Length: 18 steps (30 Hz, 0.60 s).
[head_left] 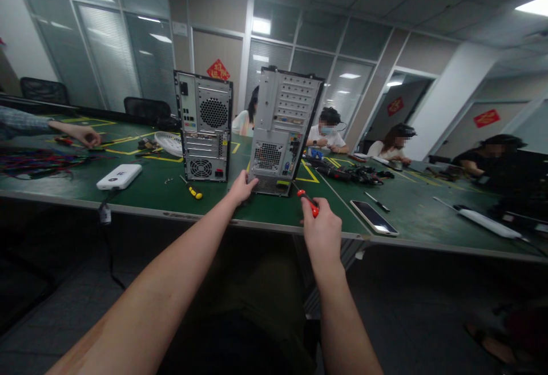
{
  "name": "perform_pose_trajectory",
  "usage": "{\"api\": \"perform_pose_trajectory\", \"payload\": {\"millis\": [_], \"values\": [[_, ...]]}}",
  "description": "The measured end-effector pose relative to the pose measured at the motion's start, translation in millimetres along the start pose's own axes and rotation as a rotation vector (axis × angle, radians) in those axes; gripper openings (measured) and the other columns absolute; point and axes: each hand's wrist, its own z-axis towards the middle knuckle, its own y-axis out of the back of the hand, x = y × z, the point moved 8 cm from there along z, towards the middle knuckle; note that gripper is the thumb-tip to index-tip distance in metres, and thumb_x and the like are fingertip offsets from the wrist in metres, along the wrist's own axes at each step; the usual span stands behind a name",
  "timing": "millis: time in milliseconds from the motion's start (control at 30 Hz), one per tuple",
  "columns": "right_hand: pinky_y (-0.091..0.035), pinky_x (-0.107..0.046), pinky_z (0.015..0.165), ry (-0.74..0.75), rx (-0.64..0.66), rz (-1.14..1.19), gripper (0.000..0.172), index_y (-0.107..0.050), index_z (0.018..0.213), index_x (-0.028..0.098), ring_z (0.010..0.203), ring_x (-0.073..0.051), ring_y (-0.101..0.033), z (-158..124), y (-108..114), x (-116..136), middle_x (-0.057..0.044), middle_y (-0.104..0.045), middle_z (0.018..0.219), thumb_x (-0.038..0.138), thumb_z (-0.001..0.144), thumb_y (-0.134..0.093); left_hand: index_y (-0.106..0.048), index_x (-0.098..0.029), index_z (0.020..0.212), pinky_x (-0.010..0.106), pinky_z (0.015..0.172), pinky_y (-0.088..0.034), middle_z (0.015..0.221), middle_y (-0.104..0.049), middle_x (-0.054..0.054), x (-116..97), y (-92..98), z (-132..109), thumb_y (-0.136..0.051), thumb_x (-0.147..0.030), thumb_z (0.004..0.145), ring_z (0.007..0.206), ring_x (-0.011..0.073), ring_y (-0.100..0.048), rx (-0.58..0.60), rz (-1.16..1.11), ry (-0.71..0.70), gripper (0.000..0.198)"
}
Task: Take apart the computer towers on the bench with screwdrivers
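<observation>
Our left hand, fingers together, touched the upright case low-left | our right hand gripped the red screwdriver — shaft slanting up-left toward its low-right corner.

Your silver computer tower stands upright on the green table, near its front edge, rear panel facing you. Your red-handled screwdriver angles above that edge, tip toward the tower's lower right corner.
</observation>
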Motion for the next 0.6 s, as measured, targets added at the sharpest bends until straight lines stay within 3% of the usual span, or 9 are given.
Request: {"api": "perform_pose_trajectory", "payload": {"millis": [200, 367, 467, 600], "values": [[-0.054, -0.041, 0.083, 0.131, -0.083, -0.021, 0.028, -0.073, 0.117, 0.020, 0.091, -0.027, -0.066, -4, 10, 15, -0.014, -0.063, 0.113, 0.032, 0.097, -0.057, -0.059, -0.023, 0.103, 0.039, 0.098, -0.053, 0.110, -0.074, 0.008, 0, 0.9, 0, -0.073, -0.032, 0.090, 0.104, 0.0244, -0.070, -0.007, -0.023, -0.011, 0.021], [-0.055, -0.042, 0.085, 0.147, -0.086, -0.030, 0.037, -0.072, 0.121, 0.020, 0.090, -0.025, -0.064, -7, 12, 21, -0.013, -0.057, 0.119, 0.015, 0.091, -0.051, -0.060, -0.023, 0.106, 0.041, 0.100, -0.052, 0.112, -0.074, 0.009, -2, 0.2, -1, -0.072, -0.034, 0.090, 0.106, 0.0249, -0.069, 0.014, -0.021, 0.000, 0.023], [-0.055, -0.042, 0.085, 0.160, -0.074, -0.040, 0.036, -0.072, 0.121, 0.019, 0.088, -0.025, -0.064, -7, 11, 22, -0.013, -0.061, 0.114, 0.017, 0.091, -0.052, -0.060, -0.023, 0.107, 0.040, 0.101, -0.052, 0.113, -0.074, 0.008, -1, -0.3, -1, -0.073, -0.035, 0.090, 0.107, 0.0244, -0.069, 0.017, -0.020, 0.000, 0.025], [-0.054, -0.042, 0.083, 0.143, -0.085, -0.068, 0.034, -0.073, 0.120, 0.014, 0.086, -0.028, -0.064, -5, 11, 19, -0.013, -0.067, 0.100, 0.032, 0.095, -0.059, -0.058, -0.023, 0.106, 0.038, 0.098, -0.053, 0.113, -0.075, 0.008, 1, -1.1, 1, -0.071, -0.034, 0.092, 0.105, 0.0234, -0.070, 0.015, -0.021, -0.011, 0.021]]}}
